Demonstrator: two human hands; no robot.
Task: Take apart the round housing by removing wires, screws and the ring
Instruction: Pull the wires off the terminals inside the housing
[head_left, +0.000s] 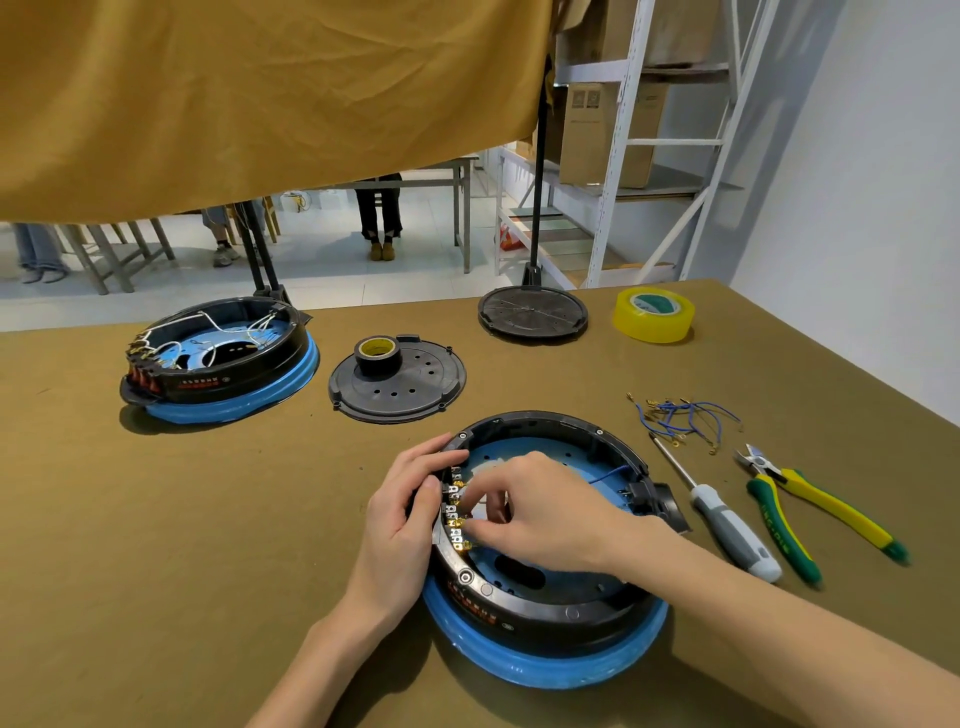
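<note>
A round black housing on a blue ring lies in front of me, open side up. Along its left inner wall runs a row of metal terminals. My left hand grips the housing's left rim, fingers curled over the edge. My right hand reaches inside, its fingertips pinching at a terminal connector near the row; what exactly it pinches is hidden. A blue wire runs from under my right hand toward the black socket on the right rim.
A second housing with white wires sits far left. Two black round covers lie behind, one bearing a tape roll. Yellow tape, loose blue wires, a screwdriver and cutters lie to the right.
</note>
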